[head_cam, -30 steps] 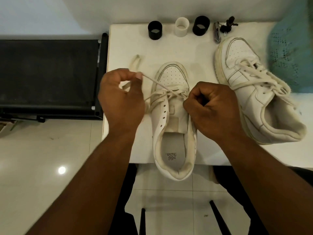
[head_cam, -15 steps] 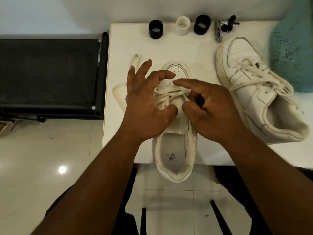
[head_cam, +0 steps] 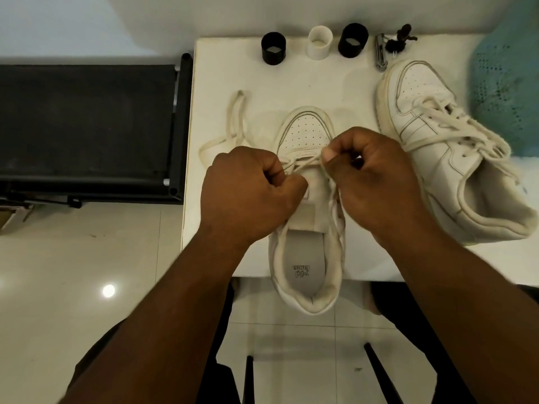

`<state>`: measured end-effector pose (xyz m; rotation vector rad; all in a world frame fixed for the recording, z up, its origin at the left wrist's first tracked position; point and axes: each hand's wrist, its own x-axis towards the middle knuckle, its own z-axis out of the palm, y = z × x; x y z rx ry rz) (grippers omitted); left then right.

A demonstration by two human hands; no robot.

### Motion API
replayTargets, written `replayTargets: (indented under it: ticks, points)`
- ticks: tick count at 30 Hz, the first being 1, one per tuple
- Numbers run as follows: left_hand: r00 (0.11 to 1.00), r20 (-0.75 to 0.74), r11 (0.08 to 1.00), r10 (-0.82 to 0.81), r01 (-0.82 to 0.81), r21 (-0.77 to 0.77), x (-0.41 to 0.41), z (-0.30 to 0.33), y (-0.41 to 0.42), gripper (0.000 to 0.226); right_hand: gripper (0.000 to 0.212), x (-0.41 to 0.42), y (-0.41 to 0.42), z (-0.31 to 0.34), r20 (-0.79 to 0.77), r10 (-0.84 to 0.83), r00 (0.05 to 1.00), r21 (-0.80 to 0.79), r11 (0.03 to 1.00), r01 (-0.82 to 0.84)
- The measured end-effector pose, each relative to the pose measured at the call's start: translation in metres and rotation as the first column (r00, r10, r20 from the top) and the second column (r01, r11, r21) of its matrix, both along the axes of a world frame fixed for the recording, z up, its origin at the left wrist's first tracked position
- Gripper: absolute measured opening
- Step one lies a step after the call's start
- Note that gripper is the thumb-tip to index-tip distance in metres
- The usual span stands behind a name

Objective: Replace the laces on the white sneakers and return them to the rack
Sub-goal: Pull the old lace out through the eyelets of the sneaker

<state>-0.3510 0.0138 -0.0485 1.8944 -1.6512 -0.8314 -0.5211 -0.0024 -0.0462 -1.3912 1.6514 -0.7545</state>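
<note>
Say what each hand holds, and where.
Both the left hand and right hand pinch the lace near the lower eyelets of the middle sneaker.

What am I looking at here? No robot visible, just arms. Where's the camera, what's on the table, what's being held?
There is no robot: a person works bare-handed, and the one camera sits on their head, looking forward and down, so the arms enter from the bottom.

On the white table a white sneaker lies in front of the person, toe away, heel past the near edge. The left hand and right hand are both curled over its eyelets, each pinching part of the lace. The lace's loose end trails on the table to the left.

A second sneaker, already laced, lies to the right. Along the far edge stand two black rings and a white ring, beside a small metal tool. A dark rack stands left of the table.
</note>
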Motion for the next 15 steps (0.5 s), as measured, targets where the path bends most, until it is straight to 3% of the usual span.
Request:
replayTargets:
  ticks: [2,3,5,7,8,12,15]
  points:
    - [0.998,-0.065,1.0,0.008,-0.009,-0.012,0.0,0.0,0.001,0.023,0.017,-0.001,-0.003,0.003,0.151,-0.186,0.971,0.093,0.98,0.173]
    - [0.996,-0.094,1.0,0.007,-0.009,-0.022,-0.001,-0.001,0.002,0.022,0.016,-0.003,-0.004,0.003,0.155,-0.203,0.967,0.085,0.978,0.191]
    - [0.991,-0.135,0.999,-0.003,-0.004,-0.05,-0.003,-0.003,0.003,0.021,0.018,-0.005,-0.004,0.005,0.073,-0.077,0.994,-0.009,0.997,0.078]
    - [0.988,-0.155,0.996,-0.014,0.001,-0.084,-0.002,-0.006,0.003,0.023,0.04,-0.004,0.0,0.007,-0.132,0.142,0.981,-0.04,0.988,-0.148]
    - [0.986,-0.165,0.995,-0.02,0.004,-0.097,-0.002,-0.008,0.003,0.024,0.041,-0.002,0.002,0.006,-0.222,0.219,0.95,-0.025,0.973,-0.23]
    - [0.978,-0.206,0.993,-0.032,0.007,-0.122,-0.003,-0.011,0.005,0.031,0.006,0.003,0.008,0.007,-0.333,0.226,0.915,-0.038,0.967,-0.252]
    - [0.974,-0.222,0.991,-0.038,0.009,-0.13,-0.004,-0.011,0.005,0.031,0.004,0.003,0.006,0.008,-0.375,0.219,0.901,-0.056,0.965,-0.258]
